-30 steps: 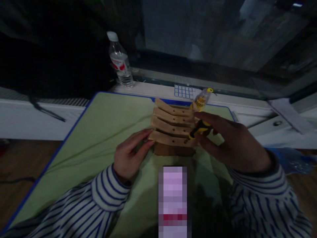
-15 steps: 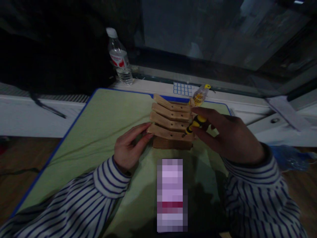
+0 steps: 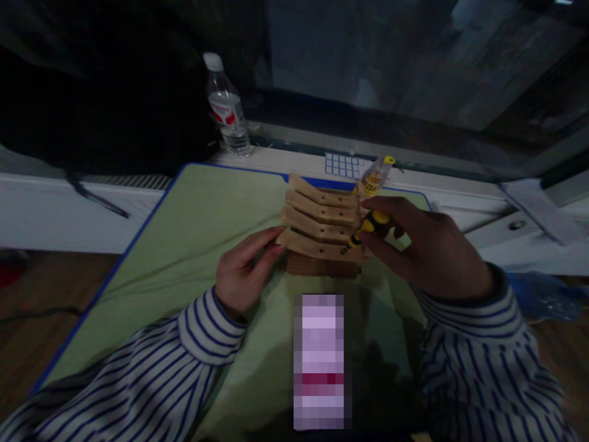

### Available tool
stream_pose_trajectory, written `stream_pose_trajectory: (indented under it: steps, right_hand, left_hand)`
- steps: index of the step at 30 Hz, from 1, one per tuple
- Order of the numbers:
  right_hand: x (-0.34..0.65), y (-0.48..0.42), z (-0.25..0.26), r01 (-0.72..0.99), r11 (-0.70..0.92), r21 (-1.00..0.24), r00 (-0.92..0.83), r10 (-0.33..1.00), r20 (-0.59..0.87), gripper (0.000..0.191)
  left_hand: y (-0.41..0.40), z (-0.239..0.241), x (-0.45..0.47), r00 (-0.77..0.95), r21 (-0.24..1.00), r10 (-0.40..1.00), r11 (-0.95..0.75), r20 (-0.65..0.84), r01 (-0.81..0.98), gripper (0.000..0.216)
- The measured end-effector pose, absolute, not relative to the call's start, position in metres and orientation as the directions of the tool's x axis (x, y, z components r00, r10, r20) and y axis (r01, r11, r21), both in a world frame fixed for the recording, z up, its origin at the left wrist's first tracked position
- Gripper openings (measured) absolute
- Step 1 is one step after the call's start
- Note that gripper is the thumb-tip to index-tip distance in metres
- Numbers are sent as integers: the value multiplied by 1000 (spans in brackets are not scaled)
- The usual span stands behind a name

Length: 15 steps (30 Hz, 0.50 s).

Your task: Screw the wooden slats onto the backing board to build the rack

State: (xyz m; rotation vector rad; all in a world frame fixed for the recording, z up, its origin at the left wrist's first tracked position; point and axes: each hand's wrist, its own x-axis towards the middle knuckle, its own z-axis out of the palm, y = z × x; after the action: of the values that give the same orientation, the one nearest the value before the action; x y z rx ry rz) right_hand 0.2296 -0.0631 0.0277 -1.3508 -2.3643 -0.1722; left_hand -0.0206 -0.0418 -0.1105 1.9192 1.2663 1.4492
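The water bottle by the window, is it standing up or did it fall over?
Standing up. The water bottle is upright on the white ledge, with its white cap at the top and its base resting on the ledge.

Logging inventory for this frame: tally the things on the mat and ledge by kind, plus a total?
Wooden slats: 4
Wooden base block: 1
Screwdriver, in the right hand: 1
Clear packet: 1
Water bottle: 1
Grid card: 1
Total: 9
The left hand touches the lowest slat's end.
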Motion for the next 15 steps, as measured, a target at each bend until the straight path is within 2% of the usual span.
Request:
stream_pose_trajectory:
  steps: [9,15]
  right_hand:
    - [231,-64,27,867,494,-68,-424,803,419,45]
    - [232,-64,28,832,542,-120,-459,793,400,34]
  left_hand:
    - [-43,-110,-20,29,760,833,-518,552,393,28]
    - [-44,-110,-20,23,762,844,-496,537,416,29]
